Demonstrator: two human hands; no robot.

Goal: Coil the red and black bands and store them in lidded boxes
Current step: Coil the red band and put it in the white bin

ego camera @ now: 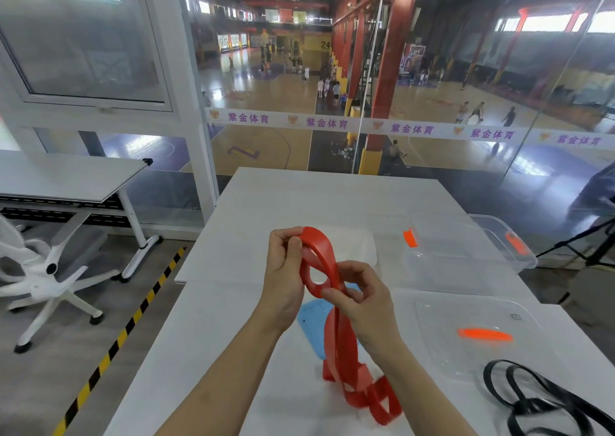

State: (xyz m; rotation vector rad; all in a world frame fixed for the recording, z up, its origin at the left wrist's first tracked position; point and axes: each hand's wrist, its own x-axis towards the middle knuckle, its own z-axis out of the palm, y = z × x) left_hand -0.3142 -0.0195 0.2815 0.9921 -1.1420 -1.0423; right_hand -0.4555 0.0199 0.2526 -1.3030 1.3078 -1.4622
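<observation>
Above the white table [233, 352] I hold a red band [336, 339]. My left hand [286, 269] pinches its top loop between thumb and fingers. My right hand [357, 294] grips the band lower down where the loop crosses; the rest hangs down and piles on the table. A black band [519, 392] lies loose at the right front. A clear box [466, 246] with orange clips stands at the back right. A clear lid [472, 332] with an orange handle lies in front of it.
A blue lid [312, 322] lies on the table under my hands, and a white lid or box [359, 246] lies behind them. A white office chair [50, 269] and a second table [66, 179] stand at left. Glass wall ahead.
</observation>
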